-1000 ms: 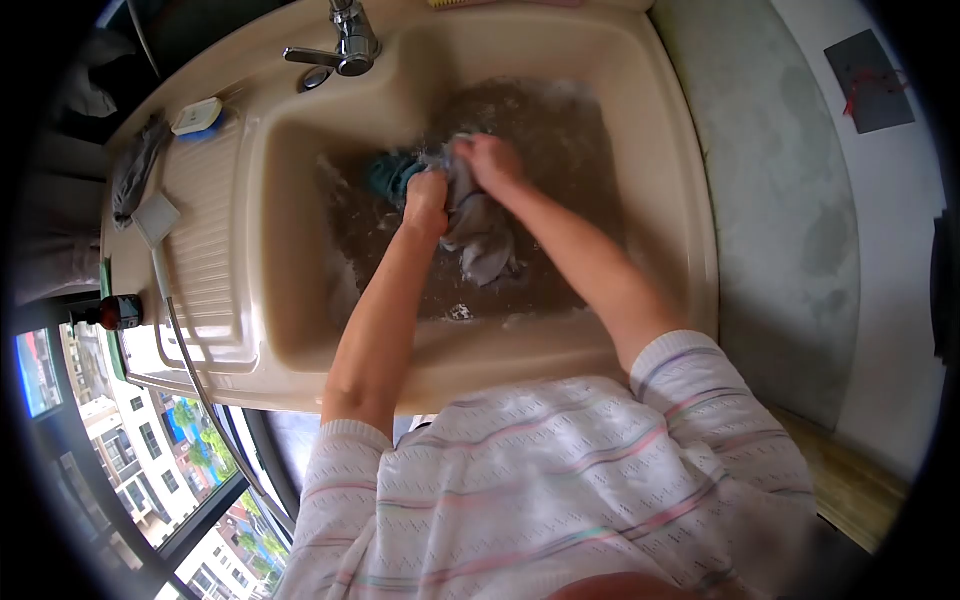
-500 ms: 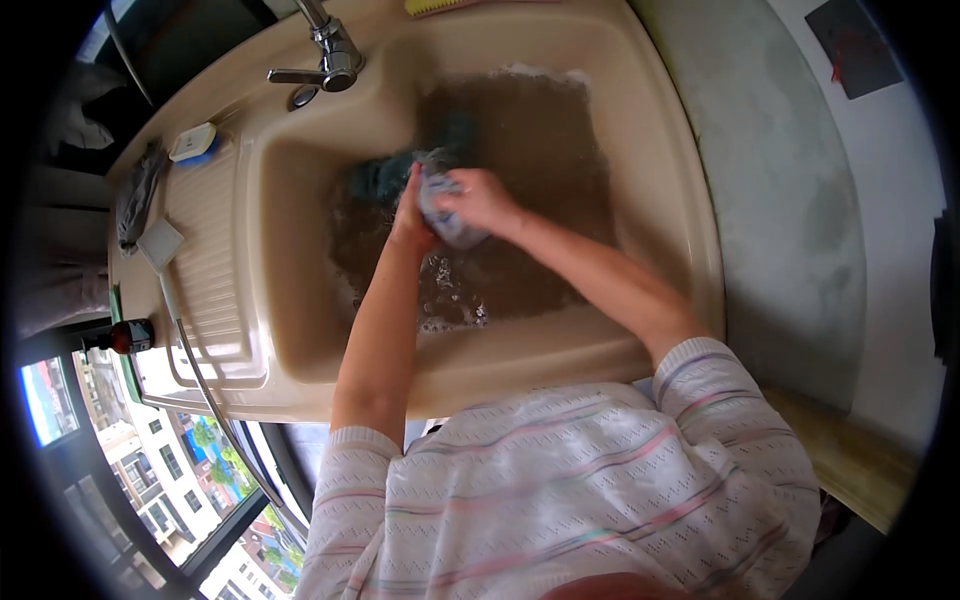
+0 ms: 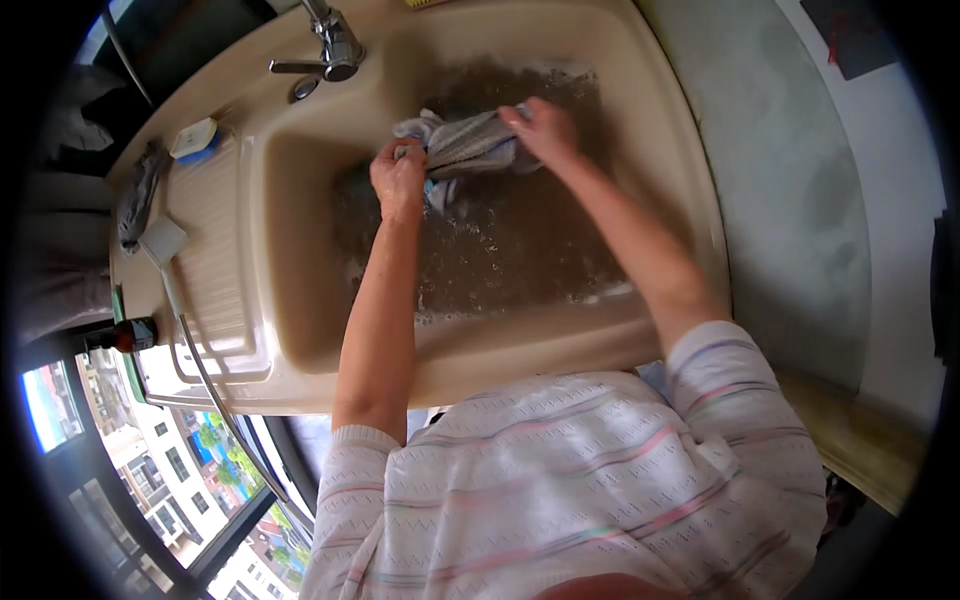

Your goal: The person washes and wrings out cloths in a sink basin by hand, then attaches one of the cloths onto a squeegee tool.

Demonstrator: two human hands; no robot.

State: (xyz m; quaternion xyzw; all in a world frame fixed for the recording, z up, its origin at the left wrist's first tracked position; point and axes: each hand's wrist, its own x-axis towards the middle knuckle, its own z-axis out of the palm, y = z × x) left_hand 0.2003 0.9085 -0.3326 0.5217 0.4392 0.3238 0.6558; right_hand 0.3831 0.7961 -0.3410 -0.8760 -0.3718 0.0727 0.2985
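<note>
A wet greyish-white cloth (image 3: 468,142) is stretched between my hands, just over the murky brown water (image 3: 520,245) in the beige sink (image 3: 300,240). My left hand (image 3: 400,178) grips its left end, with bunched folds showing above the fingers and a loose, bluish part hanging below. The right end is pinched in my right hand (image 3: 545,130), set a little higher and farther away. Small bubbles and froth float on the water, mostly beneath the cloth and along the edges.
A chrome faucet (image 3: 335,50) stands behind the sink. On the ribbed drainboard (image 3: 210,270) at left lie a blue-and-white soap box or sponge (image 3: 195,140), a dark cloth (image 3: 138,200) and a long-handled white tool (image 3: 165,245). A brown bottle (image 3: 133,335) sits near the window.
My hands were together scrunching the cloth; now they are apart, my right hand farther up and right, with the cloth spread between them. The dark teal fabric in the water no longer shows.
</note>
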